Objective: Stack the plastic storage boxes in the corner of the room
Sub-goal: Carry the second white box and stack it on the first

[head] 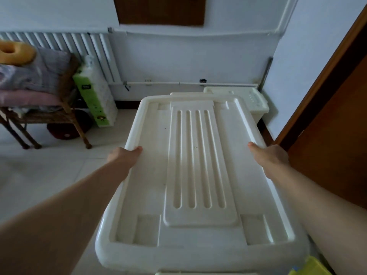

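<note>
A large white plastic storage box (198,155) with a ribbed lid fills the middle of the head view, its long side pointing toward the far wall. My left hand (124,155) grips its left rim, thumb on top of the lid. My right hand (270,155) grips the right rim the same way; the fingers of both hands are hidden under the edge. A smaller white storage box (252,100) stands in the far right corner by the wall, partly hidden behind the big box. The edge of another white lid (190,93) shows just beyond the big box.
A brown wooden door (333,116) stands close on the right. At the left are a wicker chair (49,116) piled with folded fabric and a yellow ring cushion (14,53), and a green-and-white pack (97,96) leaning on the radiator (75,42). A yellow object (311,266) lies at the bottom right.
</note>
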A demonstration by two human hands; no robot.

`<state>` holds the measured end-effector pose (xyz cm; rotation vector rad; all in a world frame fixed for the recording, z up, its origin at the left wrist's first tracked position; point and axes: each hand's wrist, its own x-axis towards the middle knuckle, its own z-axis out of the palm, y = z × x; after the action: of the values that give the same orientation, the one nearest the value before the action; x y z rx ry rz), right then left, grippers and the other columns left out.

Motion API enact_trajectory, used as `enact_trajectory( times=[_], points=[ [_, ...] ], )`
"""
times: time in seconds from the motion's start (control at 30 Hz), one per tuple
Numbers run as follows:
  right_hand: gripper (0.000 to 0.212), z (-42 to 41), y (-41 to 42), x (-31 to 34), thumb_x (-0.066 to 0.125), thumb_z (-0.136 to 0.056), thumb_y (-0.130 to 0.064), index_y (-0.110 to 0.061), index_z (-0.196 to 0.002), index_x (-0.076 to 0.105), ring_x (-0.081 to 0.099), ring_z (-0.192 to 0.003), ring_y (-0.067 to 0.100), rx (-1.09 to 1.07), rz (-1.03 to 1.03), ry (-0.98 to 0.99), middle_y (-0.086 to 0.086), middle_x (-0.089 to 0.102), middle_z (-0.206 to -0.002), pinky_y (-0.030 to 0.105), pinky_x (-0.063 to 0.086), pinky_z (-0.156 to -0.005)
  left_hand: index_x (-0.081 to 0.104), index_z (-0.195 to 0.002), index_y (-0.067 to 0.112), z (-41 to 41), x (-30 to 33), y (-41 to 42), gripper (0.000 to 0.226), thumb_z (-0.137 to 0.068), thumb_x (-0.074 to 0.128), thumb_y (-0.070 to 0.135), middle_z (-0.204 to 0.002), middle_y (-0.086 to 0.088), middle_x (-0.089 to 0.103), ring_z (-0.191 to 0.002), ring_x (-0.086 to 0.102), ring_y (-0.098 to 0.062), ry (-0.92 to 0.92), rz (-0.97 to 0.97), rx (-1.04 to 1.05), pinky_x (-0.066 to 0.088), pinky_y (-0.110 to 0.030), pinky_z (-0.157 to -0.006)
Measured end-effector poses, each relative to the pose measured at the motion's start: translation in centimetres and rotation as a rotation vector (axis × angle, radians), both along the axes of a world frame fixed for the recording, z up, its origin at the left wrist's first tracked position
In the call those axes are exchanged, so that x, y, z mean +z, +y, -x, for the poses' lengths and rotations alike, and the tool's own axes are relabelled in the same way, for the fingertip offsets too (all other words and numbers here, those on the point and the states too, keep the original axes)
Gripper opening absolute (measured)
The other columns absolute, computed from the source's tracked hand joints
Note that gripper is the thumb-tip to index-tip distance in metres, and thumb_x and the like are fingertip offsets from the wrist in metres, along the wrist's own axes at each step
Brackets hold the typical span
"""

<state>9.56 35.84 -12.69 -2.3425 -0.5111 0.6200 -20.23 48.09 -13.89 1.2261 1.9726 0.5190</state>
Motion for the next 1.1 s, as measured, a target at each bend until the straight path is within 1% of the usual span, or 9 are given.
enact_trajectory(
  times=[0.1, 0.2, 0.3, 0.47, 0.6, 0.73, 0.83, 0.93, 1.1],
  points=[
    [0.069, -2.0, 2.2, 1.8, 0.058, -0.085, -0.051, 0.007, -0.122, 0.054, 0.058, -0.109, 0.04, -0.032, 0.001, -0.003, 0.022, 0.057, -0.126, 0.041, 0.048, -0.084, 0.058, -0.117, -0.007, -2.7, 1.7, 2.6, 0.06, -0.085, 0.064, 0.042, -0.097, -0.016, 0.053, -0.099, 0.06, -0.035, -0.008, 0.0, -0.023, 0.049, -0.037, -0.079],
    [0.067, -3.8, 5.3, 3.0, 0.057, -0.085, -0.05, 0.006, -0.121, 0.055, 0.058, -0.107, 0.04, -0.047, 0.009, -0.018, 0.021, 0.057, -0.125, 0.042, 0.049, -0.087, 0.056, -0.12, -0.009, -4.9, 2.3, 6.8, 0.065, -0.084, 0.063, 0.045, -0.114, -0.023, 0.061, -0.107, 0.06, -0.037, 0.034, -0.03, -0.048, 0.052, -0.039, -0.09],
    [0.064, -5.8, 9.0, 3.8, 0.056, -0.084, -0.05, 0.004, -0.118, 0.057, 0.06, -0.103, 0.038, -0.093, 0.004, -0.044, 0.019, 0.059, -0.121, 0.044, 0.052, -0.088, 0.058, -0.118, -0.01, -7.5, 2.9, 11.4, 0.067, -0.082, 0.063, 0.047, -0.118, -0.025, 0.062, -0.11, 0.06, -0.039, 0.067, -0.052, -0.093, 0.051, -0.041, -0.093],
    [0.063, -9.8, 14.8, 5.6, 0.054, -0.084, -0.049, 0.004, -0.118, 0.056, 0.058, -0.092, 0.037, -0.166, 0.001, -0.059, 0.02, 0.058, -0.118, 0.039, 0.049, -0.078, 0.063, -0.109, -0.009, -12.6, 5.3, 19.2, 0.062, -0.081, 0.064, 0.046, -0.11, -0.025, 0.065, -0.099, 0.064, -0.038, 0.045, -0.1, -0.154, 0.052, -0.038, -0.079],
    [0.064, -13.4, 19.0, 6.7, 0.053, -0.084, -0.051, 0.003, -0.117, 0.057, 0.059, -0.091, 0.036, -0.224, -0.004, -0.076, 0.019, 0.059, -0.116, 0.04, 0.051, -0.079, 0.062, -0.111, -0.007, -16.8, 6.8, 24.9, 0.06, -0.081, 0.065, 0.045, -0.113, -0.024, 0.064, -0.103, 0.062, -0.037, 0.034, -0.139, -0.217, 0.049, -0.036, -0.081],
    [0.062, -18.3, 24.1, 7.2, 0.053, -0.085, -0.049, 0.003, -0.118, 0.057, 0.056, -0.086, 0.033, -0.269, -0.017, -0.075, 0.018, 0.06, -0.113, 0.034, 0.046, -0.072, 0.063, -0.109, -0.005, -22.5, 7.8, 31.4, 0.056, -0.082, 0.065, 0.044, -0.098, -0.018, 0.062, -0.088, 0.058, -0.033, -0.003, -0.144, -0.279, 0.042, -0.032, -0.073],
    [0.061, -22.0, 28.0, 7.4, 0.054, -0.086, -0.048, 0.005, -0.118, 0.056, 0.054, -0.082, 0.032, -0.276, -0.031, -0.069, 0.016, 0.057, -0.1, 0.033, 0.045, -0.072, 0.06, -0.115, -0.007, -26.7, 8.4, 35.5, 0.061, -0.083, 0.064, 0.045, -0.112, -0.022, 0.062, -0.107, 0.06, -0.037, 0.023, -0.152, -0.305, 0.047, -0.035, -0.082],
    [0.059, -25.7, 33.0, 7.4, 0.055, -0.087, -0.044, 0.007, -0.116, 0.056, 0.05, -0.073, 0.028, -0.299, -0.023, -0.082, 0.012, 0.05, -0.09, 0.032, 0.043, -0.069, 0.057, -0.12, -0.007, -30.5, 8.4, 40.8, 0.065, -0.083, 0.064, 0.045, -0.123, -0.025, 0.059, -0.113, 0.058, -0.038, 0.032, -0.148, -0.307, 0.048, -0.038, -0.09],
    [0.061, -29.4, 41.0, 7.5, 0.057, -0.083, -0.047, 0.007, -0.112, 0.058, 0.06, -0.092, 0.036, -0.337, -0.018, -0.118, 0.02, 0.06, -0.104, 0.038, 0.052, -0.077, 0.059, -0.117, -0.006, -34.4, 7.9, 49.1, 0.063, -0.082, 0.064, 0.046, -0.118, -0.023, 0.063, -0.107, 0.061, -0.038, 0.017, -0.136, -0.332, 0.049, -0.037, -0.084]
  ],
)
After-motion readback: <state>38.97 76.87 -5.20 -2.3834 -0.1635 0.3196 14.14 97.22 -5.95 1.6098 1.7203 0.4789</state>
